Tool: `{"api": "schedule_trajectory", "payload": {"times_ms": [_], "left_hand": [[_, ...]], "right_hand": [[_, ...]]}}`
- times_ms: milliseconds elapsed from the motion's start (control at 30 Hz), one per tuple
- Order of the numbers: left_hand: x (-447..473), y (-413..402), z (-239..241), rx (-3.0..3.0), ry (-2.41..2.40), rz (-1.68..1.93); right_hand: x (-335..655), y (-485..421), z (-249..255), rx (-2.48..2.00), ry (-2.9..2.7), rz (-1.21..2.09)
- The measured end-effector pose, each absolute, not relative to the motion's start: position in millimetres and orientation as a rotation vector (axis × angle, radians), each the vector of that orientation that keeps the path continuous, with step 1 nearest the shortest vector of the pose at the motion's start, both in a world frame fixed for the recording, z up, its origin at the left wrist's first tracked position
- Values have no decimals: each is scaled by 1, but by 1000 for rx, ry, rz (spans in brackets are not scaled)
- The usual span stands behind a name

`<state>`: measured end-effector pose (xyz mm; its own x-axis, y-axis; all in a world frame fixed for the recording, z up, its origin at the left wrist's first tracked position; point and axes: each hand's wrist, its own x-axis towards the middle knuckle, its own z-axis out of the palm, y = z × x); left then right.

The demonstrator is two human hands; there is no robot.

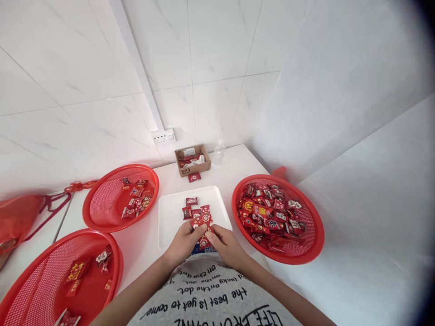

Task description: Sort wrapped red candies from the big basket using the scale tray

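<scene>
Low over a white tray (168,213), both hands grip a red snack packet (205,242) with a white flower pattern. My left hand (184,238) pinches it from the left, thumb on top. On the other side my right hand (227,245) closes on it with its thumb. Fingers partly cover the packet. Just beyond the fingertips, several small red wrapped snacks (192,201) lie on the tray, one with flowers like the held packet. Something blue (196,248) shows beneath the hands, mostly hidden.
To the right stands a red mesh basket (317,226) heaped with red wrapped snacks. Two more baskets, one far left (89,206) and one near left (117,267), hold fewer. Behind the tray are a cardboard box (193,171), a clear bottle (218,155) and a loose packet (195,177).
</scene>
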<state>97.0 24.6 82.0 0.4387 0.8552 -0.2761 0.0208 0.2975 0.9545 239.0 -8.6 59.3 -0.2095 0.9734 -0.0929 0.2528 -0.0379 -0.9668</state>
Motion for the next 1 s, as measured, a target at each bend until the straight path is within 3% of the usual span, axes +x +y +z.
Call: {"api": "schedule_trajectory", "payload": {"times_ms": [633, 1000], "left_hand": [[95, 15, 77, 1688, 1084, 553], [95, 8, 77, 1677, 994, 523]], "right_hand": [[239, -9, 58, -1171, -1504, 1429], [236, -11, 71, -1155, -1443, 1327]]}}
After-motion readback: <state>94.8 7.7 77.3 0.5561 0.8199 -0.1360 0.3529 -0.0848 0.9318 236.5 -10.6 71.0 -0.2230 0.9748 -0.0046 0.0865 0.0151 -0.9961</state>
